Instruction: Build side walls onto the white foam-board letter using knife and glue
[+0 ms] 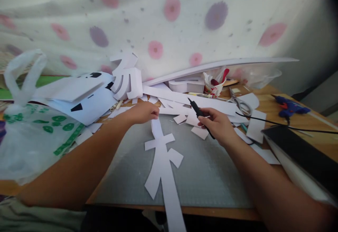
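Observation:
My left hand (146,112) is closed at the top end of a white card cut-out (164,161), its fingertips pinched together there. The cut-out has short side arms and a long strip that runs down past the front edge of the grey cutting mat (206,175). In my right hand (215,123) is a black pen-like tool (195,108) with a thin dark tip pointing up and left, held clear of the cut-out. Small white scraps (200,132) lie on the mat beneath the tool.
A folded white card shape (128,80) stands behind my left hand. Scissors (243,105), a blue glue gun (290,105), a black cord (266,122) and a black-topped box-like object (298,154) are on the right. A plastic bag (34,136) sits at left; a cup (214,87) stands behind.

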### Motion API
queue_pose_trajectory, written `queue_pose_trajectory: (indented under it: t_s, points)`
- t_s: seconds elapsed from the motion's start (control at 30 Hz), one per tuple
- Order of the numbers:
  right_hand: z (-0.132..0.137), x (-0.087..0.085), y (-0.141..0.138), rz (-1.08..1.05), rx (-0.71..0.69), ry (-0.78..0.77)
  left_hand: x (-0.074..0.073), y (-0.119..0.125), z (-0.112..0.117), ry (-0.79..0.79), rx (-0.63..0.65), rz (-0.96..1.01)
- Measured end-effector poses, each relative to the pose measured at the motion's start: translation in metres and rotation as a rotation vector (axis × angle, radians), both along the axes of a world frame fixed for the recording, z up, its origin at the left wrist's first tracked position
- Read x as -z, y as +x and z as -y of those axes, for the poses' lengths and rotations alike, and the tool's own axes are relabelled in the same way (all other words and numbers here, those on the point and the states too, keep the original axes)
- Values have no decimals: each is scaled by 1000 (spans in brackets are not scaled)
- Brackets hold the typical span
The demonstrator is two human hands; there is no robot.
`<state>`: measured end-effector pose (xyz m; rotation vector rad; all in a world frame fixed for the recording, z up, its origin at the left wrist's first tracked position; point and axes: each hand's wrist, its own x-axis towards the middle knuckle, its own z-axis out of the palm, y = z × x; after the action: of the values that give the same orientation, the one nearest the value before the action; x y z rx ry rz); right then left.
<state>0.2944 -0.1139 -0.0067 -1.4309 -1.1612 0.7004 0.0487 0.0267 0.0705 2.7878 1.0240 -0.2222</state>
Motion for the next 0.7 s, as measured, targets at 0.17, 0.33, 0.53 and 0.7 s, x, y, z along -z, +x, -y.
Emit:
queue_pose_trajectory:
  t_s: [0.17,0.33,0.53,0.7]
  points:
    - [1,-4,2,280,17,-93,6,13,6,-36,-118,113]
    - [11,-17,4,816,-155,-159,18,-19,18,-227,-154,460]
    - [15,-22,11,1004,-324,-271,63,-45,34,-375,-89,591]
    - [13,-20,17,1079,-379,-368,78,-41,38,-352,-128,621]
